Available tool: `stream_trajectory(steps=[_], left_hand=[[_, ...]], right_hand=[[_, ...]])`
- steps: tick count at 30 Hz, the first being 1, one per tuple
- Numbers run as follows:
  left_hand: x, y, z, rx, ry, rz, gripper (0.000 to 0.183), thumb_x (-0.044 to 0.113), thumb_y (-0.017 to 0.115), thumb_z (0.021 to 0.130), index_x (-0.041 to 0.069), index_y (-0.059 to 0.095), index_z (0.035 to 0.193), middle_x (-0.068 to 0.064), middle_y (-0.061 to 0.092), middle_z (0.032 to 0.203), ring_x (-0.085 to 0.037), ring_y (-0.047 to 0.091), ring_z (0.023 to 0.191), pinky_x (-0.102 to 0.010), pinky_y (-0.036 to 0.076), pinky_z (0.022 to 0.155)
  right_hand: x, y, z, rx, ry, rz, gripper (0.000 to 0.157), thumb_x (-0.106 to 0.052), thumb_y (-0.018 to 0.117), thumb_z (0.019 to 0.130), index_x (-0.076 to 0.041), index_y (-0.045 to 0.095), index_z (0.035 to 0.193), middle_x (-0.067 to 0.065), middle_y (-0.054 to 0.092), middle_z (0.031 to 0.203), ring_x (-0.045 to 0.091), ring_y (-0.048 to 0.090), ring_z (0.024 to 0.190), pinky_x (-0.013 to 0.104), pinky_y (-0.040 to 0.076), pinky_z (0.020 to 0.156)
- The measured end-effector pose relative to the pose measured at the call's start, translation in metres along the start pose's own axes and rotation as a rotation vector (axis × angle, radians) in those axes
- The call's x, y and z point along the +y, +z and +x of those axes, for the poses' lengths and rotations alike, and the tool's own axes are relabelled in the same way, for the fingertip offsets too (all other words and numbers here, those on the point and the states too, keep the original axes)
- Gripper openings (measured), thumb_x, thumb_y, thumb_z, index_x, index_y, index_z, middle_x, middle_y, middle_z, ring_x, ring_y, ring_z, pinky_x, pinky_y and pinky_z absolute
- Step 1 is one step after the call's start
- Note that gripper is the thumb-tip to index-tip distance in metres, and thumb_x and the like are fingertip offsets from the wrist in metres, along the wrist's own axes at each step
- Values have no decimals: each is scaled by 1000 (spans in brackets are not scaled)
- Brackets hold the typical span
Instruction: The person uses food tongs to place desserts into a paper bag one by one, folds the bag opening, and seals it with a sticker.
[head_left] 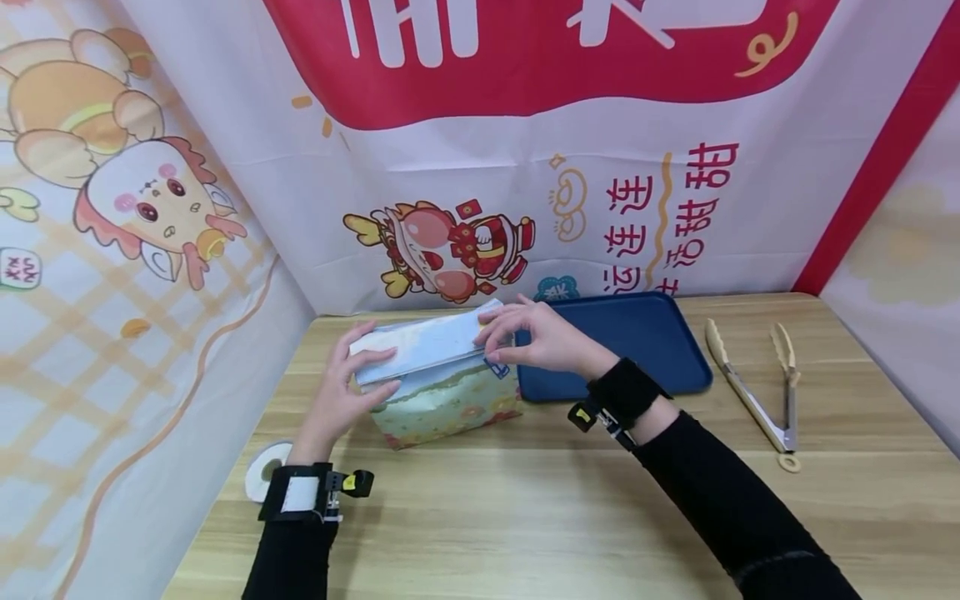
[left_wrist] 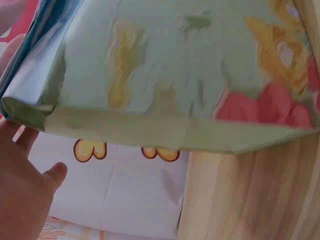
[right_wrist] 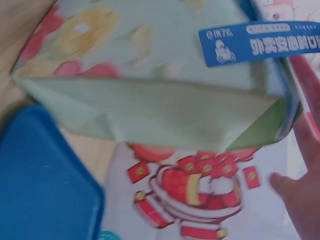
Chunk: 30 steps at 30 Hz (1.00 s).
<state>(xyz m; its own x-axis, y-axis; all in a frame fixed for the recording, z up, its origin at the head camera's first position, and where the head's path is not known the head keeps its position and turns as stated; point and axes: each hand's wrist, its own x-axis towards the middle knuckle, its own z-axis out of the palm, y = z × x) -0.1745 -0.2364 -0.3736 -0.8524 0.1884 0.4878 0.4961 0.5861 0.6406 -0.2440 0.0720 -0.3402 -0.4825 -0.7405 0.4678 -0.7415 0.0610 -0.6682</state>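
A paper bag (head_left: 450, 408) with a floral print lies tilted on the table, its pale-blue top folded over into a flat strip. My left hand (head_left: 348, 387) grips the left end of the fold, fingers on top and thumb against the front. At the other end, my right hand (head_left: 536, 333) holds the fold's right corner with curled fingers and thumb. A blue printed sticker (right_wrist: 250, 44) runs from the bag's front up toward the fold beside that hand; its upper end is out of frame. The bag's gusseted side (left_wrist: 145, 129) shows in the left wrist view.
A dark blue tray (head_left: 630, 350) lies behind and right of the bag. Metal tongs (head_left: 757, 408) with beige tips lie spread farther right. A white roll (head_left: 266, 471) sits by my left wrist. Printed cloth (head_left: 450, 150) hangs along the table's back and left.
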Motion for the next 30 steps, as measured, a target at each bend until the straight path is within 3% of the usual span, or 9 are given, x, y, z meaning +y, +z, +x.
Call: stream_trajectory(steps=[2, 5, 8, 9, 14, 22, 30], left_hand=[[0, 3, 0, 27, -15, -15, 27, 1, 71, 79, -3, 69, 106, -18, 33, 147, -32, 12, 138, -75, 8, 103], [-1, 6, 2, 76, -24, -30, 21, -2, 67, 83, -5, 69, 104, -20, 36, 145, -26, 13, 139, -72, 8, 106], [-1, 8, 3, 117, -22, -24, 19, -4, 67, 82, -5, 70, 101, -22, 38, 143, -26, 14, 138, -70, 9, 107], [-1, 9, 4, 124, -22, -23, 19, -4, 68, 81, -5, 70, 100, -22, 39, 142, -26, 14, 138, -70, 9, 107], [1, 14, 4, 132, -14, -22, 19, -6, 68, 80, -7, 70, 99, -24, 40, 141, -28, 15, 138, -69, 9, 108], [-31, 19, 6, 128, -28, -42, 19, -1, 71, 80, -1, 72, 98, -16, 41, 143, -23, 16, 139, -67, 9, 109], [-32, 15, 3, 135, -58, -27, 15, 7, 72, 81, 6, 74, 96, -6, 43, 143, -14, 18, 137, -65, 10, 109]], right_hand=[[1, 5, 4, 15, -50, -27, 5, -5, 71, 82, -2, 74, 84, 14, 74, 96, 26, 54, 115, 58, 6, 115], [2, 16, 15, 16, -95, -42, 7, -12, 72, 82, -8, 75, 87, 6, 73, 91, 14, 60, 100, 48, 31, 110], [-2, 26, 27, 19, -49, -34, 10, -17, 71, 84, -11, 75, 90, 1, 72, 90, 8, 59, 83, 37, 54, 81], [-3, 29, 31, 27, -17, -35, 10, -18, 70, 85, -12, 75, 91, 0, 71, 88, 8, 58, 78, 34, 55, 70], [3, 40, 41, 92, 160, -94, 12, -20, 68, 86, -13, 76, 92, -2, 73, 85, 7, 56, 68, 22, 48, 57], [9, 45, 46, 107, 248, -178, 14, -22, 68, 86, -14, 77, 94, -2, 74, 84, 5, 57, 65, 20, 46, 55], [9, 51, 56, 126, 315, -222, 16, -20, 70, 84, -16, 76, 98, -3, 74, 89, 3, 60, 72, 22, 53, 64]])
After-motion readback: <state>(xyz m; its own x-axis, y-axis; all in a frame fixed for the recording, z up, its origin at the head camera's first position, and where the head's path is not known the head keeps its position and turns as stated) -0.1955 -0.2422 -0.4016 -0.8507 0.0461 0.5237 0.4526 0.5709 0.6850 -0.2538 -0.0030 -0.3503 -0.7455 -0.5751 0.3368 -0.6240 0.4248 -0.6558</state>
